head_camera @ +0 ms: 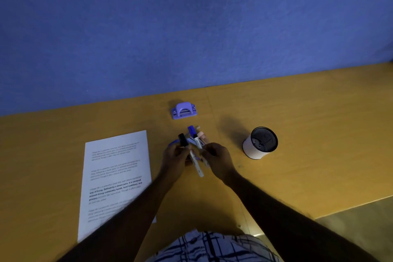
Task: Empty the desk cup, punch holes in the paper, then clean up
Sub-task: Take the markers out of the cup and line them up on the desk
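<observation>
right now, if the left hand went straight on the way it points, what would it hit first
The left hand points ahead and rightward, so it would first press into the markers both hands grip, then probably the right hand; depth is unclear.

Gap between punch (184, 110), cup (259, 144) — seemingly free

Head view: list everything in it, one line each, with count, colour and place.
desk: 1, yellow-brown, across the lower view
wall: 1, blue, behind the desk
markers: several, count unclear, white barrels with blue, black and pink caps, bunched mid-desk
hole punch: 1, purple, beyond the markers, near the wall
desk cup: 1, white outside, black mesh inside, upright, right of the markers
paper: 1 sheet, white with printed text, flat, left of the markers
left hand: 1, grips the markers
right hand: 1, grips the markers
</observation>
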A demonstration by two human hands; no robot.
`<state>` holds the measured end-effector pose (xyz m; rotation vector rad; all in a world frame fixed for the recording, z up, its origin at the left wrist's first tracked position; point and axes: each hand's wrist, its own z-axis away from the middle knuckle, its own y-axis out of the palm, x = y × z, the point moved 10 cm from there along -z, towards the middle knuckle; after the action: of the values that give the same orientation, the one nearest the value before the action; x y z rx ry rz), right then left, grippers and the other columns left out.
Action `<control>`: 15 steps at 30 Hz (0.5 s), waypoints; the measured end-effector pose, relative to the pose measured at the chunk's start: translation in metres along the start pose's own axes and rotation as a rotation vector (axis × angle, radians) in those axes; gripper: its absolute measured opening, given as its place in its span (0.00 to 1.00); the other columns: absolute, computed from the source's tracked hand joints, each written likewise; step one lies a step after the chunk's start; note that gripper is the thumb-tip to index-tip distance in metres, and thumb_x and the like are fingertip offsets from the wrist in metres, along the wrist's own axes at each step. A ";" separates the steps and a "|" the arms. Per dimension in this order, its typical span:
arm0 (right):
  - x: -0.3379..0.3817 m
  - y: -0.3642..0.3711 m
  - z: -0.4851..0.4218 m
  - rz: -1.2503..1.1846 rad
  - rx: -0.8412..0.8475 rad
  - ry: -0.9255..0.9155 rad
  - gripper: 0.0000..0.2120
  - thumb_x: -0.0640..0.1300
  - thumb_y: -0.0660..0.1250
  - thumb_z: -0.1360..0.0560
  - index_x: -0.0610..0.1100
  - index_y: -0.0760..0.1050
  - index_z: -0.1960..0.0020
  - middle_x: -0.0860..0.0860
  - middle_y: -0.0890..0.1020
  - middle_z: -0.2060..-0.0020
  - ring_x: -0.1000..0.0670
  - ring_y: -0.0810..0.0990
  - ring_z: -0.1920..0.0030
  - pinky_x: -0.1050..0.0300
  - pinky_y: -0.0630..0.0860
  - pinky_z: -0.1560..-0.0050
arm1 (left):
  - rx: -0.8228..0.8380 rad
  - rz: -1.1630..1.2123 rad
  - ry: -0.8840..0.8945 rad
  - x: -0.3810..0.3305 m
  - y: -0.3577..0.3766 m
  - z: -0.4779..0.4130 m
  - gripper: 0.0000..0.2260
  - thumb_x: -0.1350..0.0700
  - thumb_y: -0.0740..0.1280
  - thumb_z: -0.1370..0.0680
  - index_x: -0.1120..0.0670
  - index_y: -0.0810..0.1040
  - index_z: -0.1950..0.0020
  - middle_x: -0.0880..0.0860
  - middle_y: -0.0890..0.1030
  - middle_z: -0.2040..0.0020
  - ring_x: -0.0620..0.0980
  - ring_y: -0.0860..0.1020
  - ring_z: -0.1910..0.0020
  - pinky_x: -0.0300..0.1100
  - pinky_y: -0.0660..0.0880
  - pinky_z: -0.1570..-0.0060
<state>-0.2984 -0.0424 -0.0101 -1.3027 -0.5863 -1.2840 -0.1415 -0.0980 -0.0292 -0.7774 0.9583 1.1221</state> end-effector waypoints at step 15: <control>0.016 -0.035 -0.019 0.114 -0.049 -0.077 0.08 0.44 0.73 0.28 0.45 0.82 0.49 0.55 0.83 0.57 0.58 0.81 0.59 0.62 0.77 0.61 | -0.029 -0.047 0.055 -0.022 0.039 -0.037 0.05 0.55 0.73 0.26 0.55 0.83 0.52 0.52 0.85 0.62 0.47 0.83 0.63 0.44 0.81 0.64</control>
<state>-0.3319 -0.0578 0.0119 -1.4107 -0.5290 -1.1652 -0.1907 -0.1286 -0.0250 -0.8540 0.9668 1.0802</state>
